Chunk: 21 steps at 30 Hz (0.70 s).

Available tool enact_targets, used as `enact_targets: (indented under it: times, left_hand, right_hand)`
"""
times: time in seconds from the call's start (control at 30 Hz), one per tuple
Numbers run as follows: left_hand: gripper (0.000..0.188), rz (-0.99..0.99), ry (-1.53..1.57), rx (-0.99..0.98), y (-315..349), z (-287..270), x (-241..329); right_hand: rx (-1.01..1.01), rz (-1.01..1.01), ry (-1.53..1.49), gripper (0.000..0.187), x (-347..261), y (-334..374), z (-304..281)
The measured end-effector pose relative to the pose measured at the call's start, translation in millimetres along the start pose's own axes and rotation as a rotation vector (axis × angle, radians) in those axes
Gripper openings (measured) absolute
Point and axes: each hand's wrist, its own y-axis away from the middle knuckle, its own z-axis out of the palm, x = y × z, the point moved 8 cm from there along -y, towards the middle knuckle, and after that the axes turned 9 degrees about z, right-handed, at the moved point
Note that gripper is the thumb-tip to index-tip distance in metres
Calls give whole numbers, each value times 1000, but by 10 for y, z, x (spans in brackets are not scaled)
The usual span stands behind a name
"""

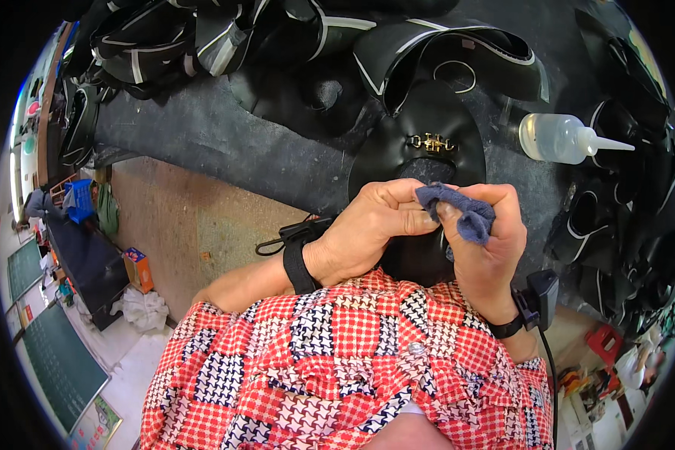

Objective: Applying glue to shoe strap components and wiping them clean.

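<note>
Close in front of my body, a crumpled blue-grey cloth is bunched between my two hands. My right hand is closed around it, with the thumb pressed against the fabric. My left hand pinches at the cloth's left end, thumb and fingers together. Just beyond and partly under them lies a black leather upper with a gold-coloured metal ornament across it. My hands hide the near part of this piece.
A clear squeeze bottle with a long nozzle lies on the black table at the right. Black uppers with pale edging crowd the far side, and more black pieces pile along the right. A loose ring rests among them.
</note>
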Motion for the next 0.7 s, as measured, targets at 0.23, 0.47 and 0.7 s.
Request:
enact_targets:
  times: [0.23, 0.47, 0.7]
  left_hand:
    - [26, 17, -2, -25, -5, 30, 49]
    - [25, 55, -20, -55, -39, 47, 112]
    - [19, -19, -35, -20, -74, -43, -7]
  right_hand:
    - [87, 380, -420, 17, 313, -150, -120]
    - [-477, 170, -212, 24, -76, -216, 63]
    - [-143, -20, -41, 19, -30, -142, 45]
